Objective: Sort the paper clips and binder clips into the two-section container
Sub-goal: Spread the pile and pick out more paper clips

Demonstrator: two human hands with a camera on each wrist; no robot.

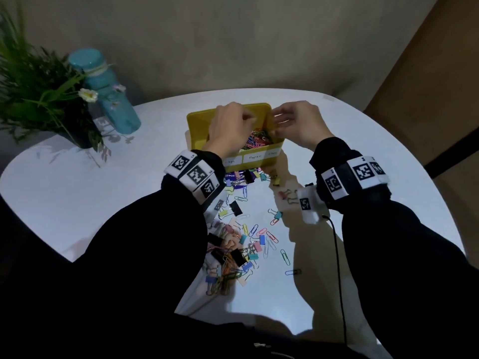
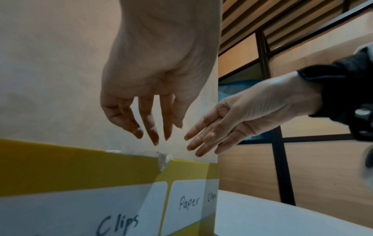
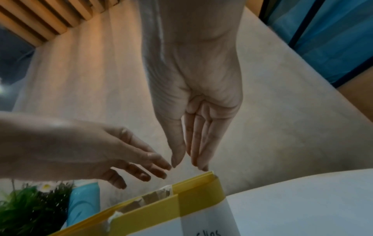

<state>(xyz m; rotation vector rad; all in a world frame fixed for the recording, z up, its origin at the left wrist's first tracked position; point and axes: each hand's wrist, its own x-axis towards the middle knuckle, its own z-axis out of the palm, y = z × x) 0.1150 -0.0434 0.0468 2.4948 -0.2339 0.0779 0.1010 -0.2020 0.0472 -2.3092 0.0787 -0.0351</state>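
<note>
Both hands hung over the yellow box (image 1: 197, 130), most likely because that was where the clips had to go. Left hand (image 1: 228, 128) was above the box with its fingers (image 2: 151, 127) pointing down, loose and spread a little, and nothing showed between them. Right hand (image 1: 298, 123) was just beside it, over the right end of the box, with its fingers (image 3: 199, 143) straight and close together. It held nothing that could be seen. The fingertips of the two hands were near each other but did not touch.

Inside the right part of the box lay a heap of colored paper clips (image 1: 256, 141). A white label (image 2: 189, 202) on the front said "Paper Clips". The label (image 2: 119, 222) next to it ended in "Clips", but its first word was cut off. The left part of the box was hidden behind the left hand, so what was in it could not be told.

Many clips were not sorted yet. A mix of loose paper clips and binder clips (image 1: 241, 239) lay spread on the white worktop (image 1: 103, 190) in front of the box, between the two arms.

Far off to the left stood a blue bottle (image 1: 108, 92) and a green plant (image 1: 39, 84).
</note>
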